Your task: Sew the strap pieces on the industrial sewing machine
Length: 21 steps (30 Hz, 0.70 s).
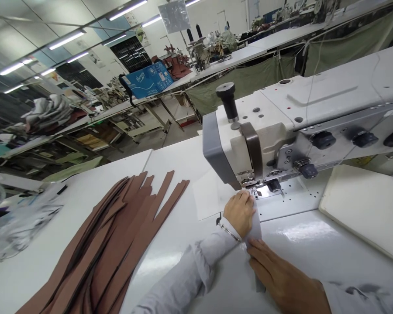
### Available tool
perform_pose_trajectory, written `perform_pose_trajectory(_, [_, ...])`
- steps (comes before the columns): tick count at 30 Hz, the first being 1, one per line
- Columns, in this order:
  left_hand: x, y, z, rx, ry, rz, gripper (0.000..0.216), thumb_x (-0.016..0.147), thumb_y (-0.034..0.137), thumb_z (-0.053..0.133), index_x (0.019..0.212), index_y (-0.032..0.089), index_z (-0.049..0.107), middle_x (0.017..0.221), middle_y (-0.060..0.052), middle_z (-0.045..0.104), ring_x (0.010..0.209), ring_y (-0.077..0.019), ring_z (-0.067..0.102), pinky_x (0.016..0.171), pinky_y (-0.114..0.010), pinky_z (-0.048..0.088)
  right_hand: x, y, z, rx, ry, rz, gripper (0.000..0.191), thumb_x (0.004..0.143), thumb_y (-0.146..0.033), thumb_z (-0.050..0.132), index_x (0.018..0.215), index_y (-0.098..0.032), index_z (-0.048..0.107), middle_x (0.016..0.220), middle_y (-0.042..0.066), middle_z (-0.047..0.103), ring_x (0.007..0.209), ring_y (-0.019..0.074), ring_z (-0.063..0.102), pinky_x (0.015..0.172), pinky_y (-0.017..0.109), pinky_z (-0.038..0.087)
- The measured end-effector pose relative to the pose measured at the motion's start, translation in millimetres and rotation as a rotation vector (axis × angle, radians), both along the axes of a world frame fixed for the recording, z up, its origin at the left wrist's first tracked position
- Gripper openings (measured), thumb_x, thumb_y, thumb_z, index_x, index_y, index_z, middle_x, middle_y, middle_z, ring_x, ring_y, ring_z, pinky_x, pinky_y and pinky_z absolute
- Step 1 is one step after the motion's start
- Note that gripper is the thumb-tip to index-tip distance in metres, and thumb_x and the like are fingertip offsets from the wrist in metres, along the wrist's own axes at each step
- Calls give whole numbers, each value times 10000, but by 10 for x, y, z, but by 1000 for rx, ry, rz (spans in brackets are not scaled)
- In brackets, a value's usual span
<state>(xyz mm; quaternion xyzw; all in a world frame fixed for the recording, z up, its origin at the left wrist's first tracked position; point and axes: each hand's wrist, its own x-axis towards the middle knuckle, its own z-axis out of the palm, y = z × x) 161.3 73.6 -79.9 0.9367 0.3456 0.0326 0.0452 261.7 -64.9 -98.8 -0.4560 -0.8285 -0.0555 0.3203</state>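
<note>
My left hand (pixel 239 213), with a thin metal bracelet on its wrist, presses a pale fabric strip (pixel 253 229) onto the sewing machine bed just in front of the presser foot (pixel 248 182). My right hand (pixel 278 274) lies lower and grips the same strip, whose greyish end (pixel 260 283) hangs below the fingers. The white industrial sewing machine head (pixel 249 148) rises above both hands. My left fingers hide part of the strip near the needle plate (pixel 265 191). A white paper sheet (pixel 209 194) lies beside my left hand.
A fanned stack of long brown leather strips (pixel 118 231) lies on the white table (pixel 180 161) to the left. A cream pad (pixel 363 209) sits to the right of the perforated metal plate (pixel 291 196). A plastic bag (pixel 19 222) lies at the far left, with more workbenches behind.
</note>
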Motion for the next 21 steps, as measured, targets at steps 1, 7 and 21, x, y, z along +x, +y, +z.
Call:
perform_pose_trajectory(1, [4,10,-21,5,-12,1,291,822,184,524,1105,120,516,1157,-116,521,1108,-256,459,932,-385,439,24,-43,9,-2,36,22,302,820,15,346,991,-71,579,1010,133,621,1122,233,511,960,330,443])
perform_pose_trajectory(7, [55,112,-133,15,-51,39,207,835,171,514,1028,115,562,1100,-112,560,1014,-245,525,864,-360,494,131,15,8,-50,121,162,276,843,14,350,848,-122,590,806,72,612,993,198,574,923,323,457])
perform_pose_trajectory(21, [-52,-45,-66,1,-245,22,267,741,252,634,972,126,594,1131,-120,558,1099,-275,488,963,-396,444,240,182,-86,-113,4,142,131,866,-131,492,751,-146,554,822,55,580,823,195,511,726,376,409])
